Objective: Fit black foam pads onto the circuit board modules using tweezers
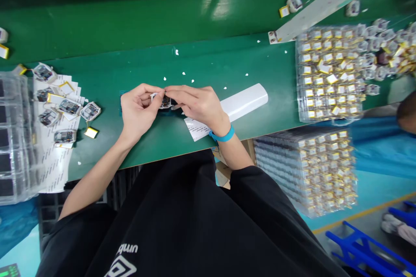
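The left hand and right hand pinch a small circuit module narrowly between their fingertips near the green workbench's front edge (a few modules lie at its left end, many pouch batteries remain at its right).

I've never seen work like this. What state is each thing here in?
Left hand: pinching a small circuit module.
Right hand: fingers closed over the same module.
Blue wristband: worn on the right wrist.
Clear plastic trays: stacked, filled with yellow-tagged parts.
Paper sheets: overlapping, with other modules lying on them.
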A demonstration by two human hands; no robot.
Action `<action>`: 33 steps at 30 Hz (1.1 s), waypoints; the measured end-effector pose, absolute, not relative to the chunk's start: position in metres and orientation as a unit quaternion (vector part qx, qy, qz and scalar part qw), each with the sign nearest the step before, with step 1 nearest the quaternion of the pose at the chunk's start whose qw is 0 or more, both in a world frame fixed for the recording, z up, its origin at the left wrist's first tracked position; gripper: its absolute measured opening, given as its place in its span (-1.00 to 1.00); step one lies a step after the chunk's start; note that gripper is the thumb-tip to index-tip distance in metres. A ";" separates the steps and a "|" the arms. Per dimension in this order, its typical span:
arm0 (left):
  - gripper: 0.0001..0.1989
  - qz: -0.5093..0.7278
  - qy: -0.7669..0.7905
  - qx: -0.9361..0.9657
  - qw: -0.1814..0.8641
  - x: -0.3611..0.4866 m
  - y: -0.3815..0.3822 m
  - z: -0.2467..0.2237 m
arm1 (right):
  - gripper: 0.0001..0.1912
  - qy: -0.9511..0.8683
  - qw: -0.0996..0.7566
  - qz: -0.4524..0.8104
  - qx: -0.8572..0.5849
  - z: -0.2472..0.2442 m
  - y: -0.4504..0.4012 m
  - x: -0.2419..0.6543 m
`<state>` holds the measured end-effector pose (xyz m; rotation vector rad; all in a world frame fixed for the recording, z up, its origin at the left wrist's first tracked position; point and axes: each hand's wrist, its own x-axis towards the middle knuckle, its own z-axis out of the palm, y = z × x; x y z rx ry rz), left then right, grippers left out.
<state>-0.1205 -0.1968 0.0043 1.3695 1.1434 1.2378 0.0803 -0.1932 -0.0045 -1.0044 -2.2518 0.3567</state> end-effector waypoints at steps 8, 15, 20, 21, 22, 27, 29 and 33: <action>-0.79 0.561 0.435 0.567 0.419 -0.112 -0.205 0.007 | -0.62 -0.701 0.438 0.372 -0.422 0.008 -0.192 0.060; -0.69 0.552 0.445 0.582 0.398 -0.111 -0.211 0.000 | -0.53 -0.593 0.479 0.488 -0.425 0.000 -0.194 0.052; -0.80 0.523 0.464 0.593 0.399 -0.113 -0.212 0.010 | -0.45 -0.584 0.467 0.502 -0.436 0.007 -0.190 0.053; -0.80 0.503 0.463 0.599 0.417 -0.114 -0.212 0.011 | -0.43 -0.593 0.454 0.492 -0.447 0.011 -0.187 0.059; -0.79 0.477 0.457 0.609 0.439 -0.114 -0.211 0.011 | -0.40 -0.603 0.442 0.473 -0.466 0.017 -0.186 0.067; -0.85 0.330 0.432 0.687 0.481 -0.114 -0.208 -0.001 | -0.52 -0.656 0.383 0.262 -0.595 0.043 -0.207 0.136; -0.87 0.314 0.444 0.693 0.474 -0.111 -0.209 -0.006 | -0.50 -0.697 0.300 0.198 -0.620 0.041 -0.230 0.161; -0.84 0.323 0.462 0.686 0.460 -0.103 -0.212 -0.012 | -0.20 -0.691 0.191 0.126 -0.686 0.015 -0.277 0.173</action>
